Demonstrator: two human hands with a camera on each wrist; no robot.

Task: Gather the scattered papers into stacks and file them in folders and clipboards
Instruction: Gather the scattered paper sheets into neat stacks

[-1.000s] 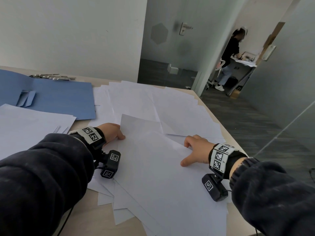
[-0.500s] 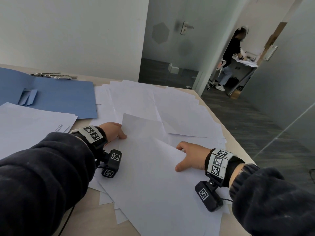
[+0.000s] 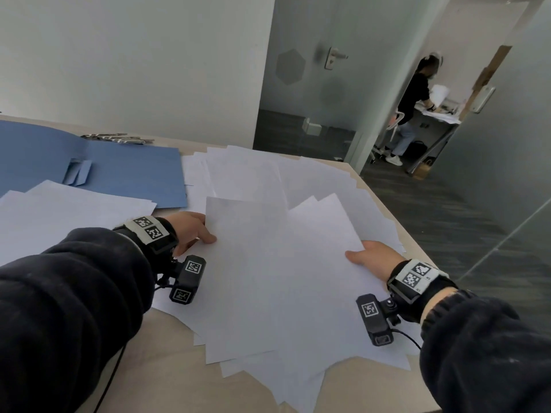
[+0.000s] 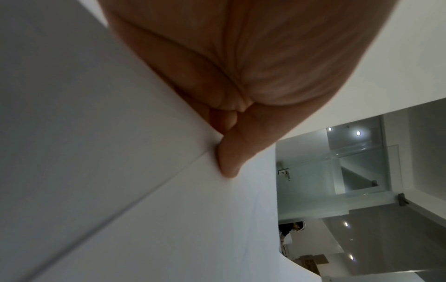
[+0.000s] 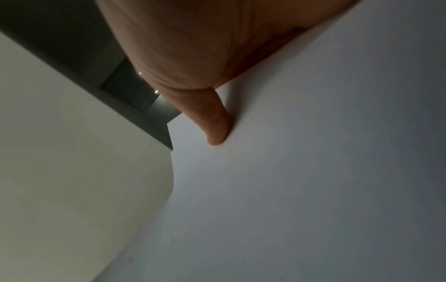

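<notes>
A loose bundle of white papers (image 3: 277, 281) is lifted off the wooden table (image 3: 167, 380) between both hands. My left hand (image 3: 195, 231) pinches its left edge, thumb on top and fingers hidden underneath. My right hand (image 3: 371, 257) pinches the right edge the same way. The left wrist view shows the left thumb (image 4: 231, 158) pressed on the papers (image 4: 169, 219); the right wrist view shows the right thumb (image 5: 214, 124) on the papers (image 5: 301, 171). More scattered sheets (image 3: 298, 180) lie farther back. An open blue folder (image 3: 113, 168) lies at the back left.
A second spread of white sheets (image 3: 59, 213) lies left of my left arm. Metal clips (image 3: 119, 138) lie behind the folder. The table's right edge (image 3: 387, 204) drops to a dark floor. A person (image 3: 414, 108) stands at a desk beyond the doorway.
Both hands have drawn the sheets together and raised them off the table. My right hand has slid outward to the bundle's right edge. The loose sheets now overlap more closely.
</notes>
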